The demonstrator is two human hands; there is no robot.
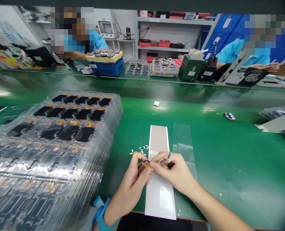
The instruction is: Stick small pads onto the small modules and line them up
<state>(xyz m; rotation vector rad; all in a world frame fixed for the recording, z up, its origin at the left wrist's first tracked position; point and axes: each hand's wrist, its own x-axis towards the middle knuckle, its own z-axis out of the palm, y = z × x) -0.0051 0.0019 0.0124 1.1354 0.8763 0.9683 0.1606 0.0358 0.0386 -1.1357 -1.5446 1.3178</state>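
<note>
1. Two hands are meeting at one small part (146, 164) with a yellow flex and a dark curved edge: the left hand (133, 183) is pinching it between thumb and fingers from the left and below, while the right hand (176, 166) is bringing thumb and forefinger together at its right end. Whether the right fingers are gripping or only touching, I cannot tell.
2. This part is lying directly between the fingertips, so neither hand is clearly nearer. Its yellow flex is running roughly crosswise, dipping slightly to the right; the fingers are hiding the rest of its axis.
3. Beneath the hands, a long pale strip (160, 200) is pointing away from the person, its long axis crossing the line of the flex. The part is hovering over its left edge, and the hands are covering its middle.
4. Just right of the strip, a clear film (182, 138) is lying nearly parallel, partly under the right hand. Near the strip's left edge, small white bits (141, 150) are scattering over the green bench (212, 150).
5. Farther left, a tall stack of clear trays (106, 138) is bearing dark panels (68, 132) and limiting room on the left hand's side.
6. Well beyond, a small metallic piece (156, 103) and a purple-rimmed piece (229, 116) are resting apart, out of the way.
7. Across the far bench, two co-workers in blue are sitting behind a blue box (110, 66) and a green box (191, 66).
</note>
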